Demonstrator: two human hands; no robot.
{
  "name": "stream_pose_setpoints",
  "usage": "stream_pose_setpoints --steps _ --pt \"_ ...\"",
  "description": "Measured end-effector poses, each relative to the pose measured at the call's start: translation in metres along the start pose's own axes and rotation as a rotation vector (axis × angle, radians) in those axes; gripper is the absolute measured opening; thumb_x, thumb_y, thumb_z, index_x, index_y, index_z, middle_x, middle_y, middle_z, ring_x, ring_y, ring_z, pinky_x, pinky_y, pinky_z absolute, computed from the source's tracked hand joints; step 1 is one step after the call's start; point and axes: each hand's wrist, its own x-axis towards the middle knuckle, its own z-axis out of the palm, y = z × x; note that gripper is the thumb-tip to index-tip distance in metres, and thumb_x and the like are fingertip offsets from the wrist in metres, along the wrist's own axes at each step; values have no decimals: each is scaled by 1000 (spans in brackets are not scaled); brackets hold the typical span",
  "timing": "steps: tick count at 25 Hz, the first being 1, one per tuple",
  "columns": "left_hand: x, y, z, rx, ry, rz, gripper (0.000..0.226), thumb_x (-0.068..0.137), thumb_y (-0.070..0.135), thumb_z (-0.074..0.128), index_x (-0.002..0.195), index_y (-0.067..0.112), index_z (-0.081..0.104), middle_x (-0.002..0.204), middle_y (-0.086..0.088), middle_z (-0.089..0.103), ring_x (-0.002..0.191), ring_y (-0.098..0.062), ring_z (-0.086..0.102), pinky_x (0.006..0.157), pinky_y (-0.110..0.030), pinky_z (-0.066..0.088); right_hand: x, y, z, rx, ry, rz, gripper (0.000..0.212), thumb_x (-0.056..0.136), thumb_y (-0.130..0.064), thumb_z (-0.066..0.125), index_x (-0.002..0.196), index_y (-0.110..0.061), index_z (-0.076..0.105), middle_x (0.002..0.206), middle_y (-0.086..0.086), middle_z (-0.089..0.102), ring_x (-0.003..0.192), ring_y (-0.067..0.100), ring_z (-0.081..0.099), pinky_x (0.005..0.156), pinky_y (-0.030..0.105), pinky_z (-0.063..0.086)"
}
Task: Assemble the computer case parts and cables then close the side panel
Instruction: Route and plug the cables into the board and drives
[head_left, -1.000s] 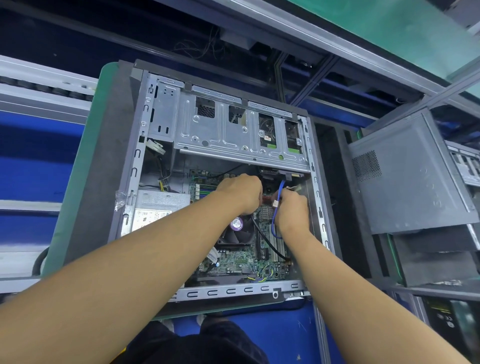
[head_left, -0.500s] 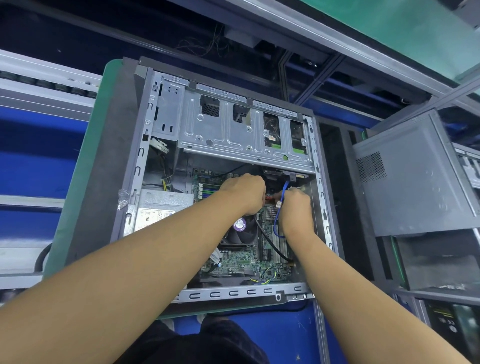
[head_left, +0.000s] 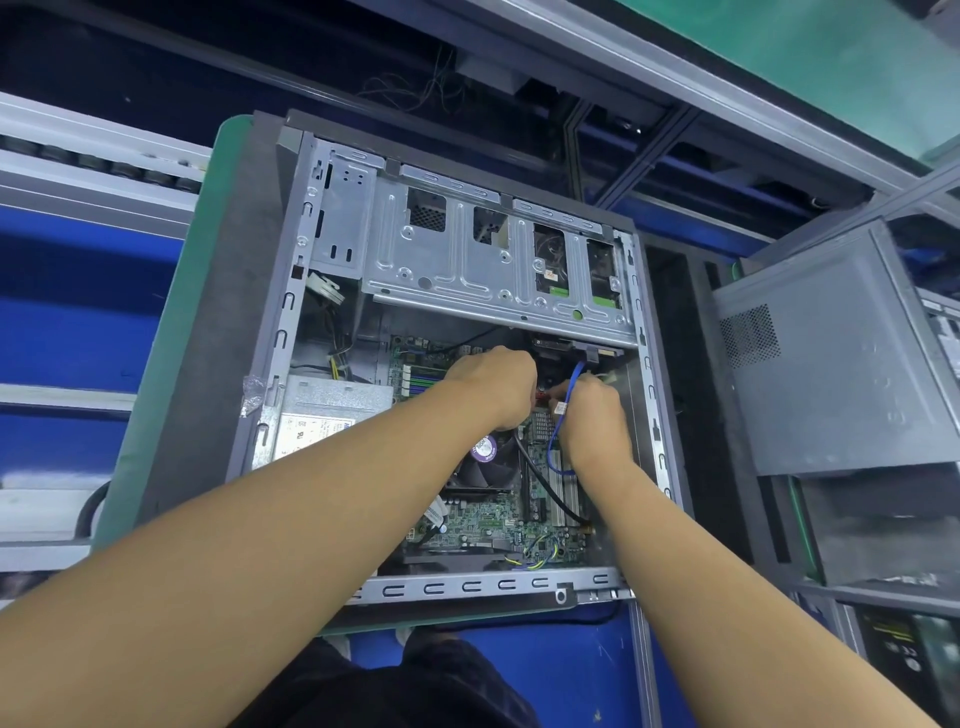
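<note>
Both bare forearms reach in from the near edge, over a dark-trousered lap just in front of the computer case (head_left: 289, 332), which lies open on its side on the green-edged desk (head_left: 171, 338); past the case's slotted near rail sits the green motherboard (head_left: 483, 519), with a black cable (head_left: 545, 488) curving across it toward the case's right wall; a little deeper in, the dark CPU fan (head_left: 488, 470) with its purple sticker, half under the left wrist; at the case's left wall, the grey power supply (head_left: 332, 410) with its white label; now the hands, close together in the middle of the case, just short of the drive cage; the left hand (head_left: 493, 387) is knuckles-up, fingers curled tight, pinching a small red connector (head_left: 543, 399) that pokes out toward the other hand; the right hand (head_left: 592, 415) is curled too, gripping the blue cable (head_left: 573, 379), which rises to a plug under the cage and loops down beside the right wrist, a white tag on it; across the far half of the case spans the silver drive cage (head_left: 467, 260); to the right of the case, apart from it, stands a closed grey tower (head_left: 831, 353); beyond the case, grey rails.
</note>
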Motion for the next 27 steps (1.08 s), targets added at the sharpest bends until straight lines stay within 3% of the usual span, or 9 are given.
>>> stream_pose_setpoints --steps 5,7,10,14,17,20,24,27 --pt "1 0 0 -4 1 0 27 90 3 52 104 15 72 121 -10 65 104 -32 63 91 -45 54 3 1 0 -62 -40 -27 44 86 19 56 123 -4 65 108 17 65 80 30 61 65 36 50" --pt "1 0 1 -7 2 -3 27 90 3 52 104 14 72 121 -10 64 103 -32 63 90 -45 54 6 -1 -1 -91 -57 -26 40 88 15 57 122 -5 65 105 17 66 82 31 65 65 35 52" --pt "2 0 2 -19 -2 -3 27 90 1 53 104 13 72 117 -10 65 99 -31 64 88 -44 55 12 -4 -3 -99 -81 -40 29 93 6 58 116 -6 69 95 12 63 73 27 57 63 32 49" --pt "2 0 2 -30 4 -2 28 90 0 53 106 13 72 115 -10 66 96 -30 65 86 -44 56 12 -8 0 -65 -89 -66 22 95 -1 56 110 -5 73 102 16 68 74 27 56 64 32 45" --pt "1 -1 3 -47 8 2 30 92 2 52 108 16 73 120 -10 64 105 -30 63 89 -44 55 10 -7 2 -33 -92 -47 24 94 3 57 111 -5 72 106 17 69 77 28 59 64 32 44" --pt "1 -3 3 -59 11 6 32 92 3 51 108 20 73 125 -10 62 110 -29 61 90 -44 54 6 -6 3 21 -52 -31 26 94 5 55 111 -7 70 96 12 65 73 28 56 61 32 44" --pt "2 -3 4 -56 26 16 32 91 5 50 105 22 73 129 -7 61 107 -26 61 91 -42 53 1 -7 3 8 -47 -9 26 91 10 51 100 -6 69 89 11 61 71 29 55 60 34 45" --pt "2 -3 4 -23 16 35 32 90 6 48 94 29 71 124 -6 64 97 -22 60 83 -39 53 -3 -11 -3 15 -67 9 22 89 12 51 93 -4 64 84 11 55 76 32 57 62 35 46"
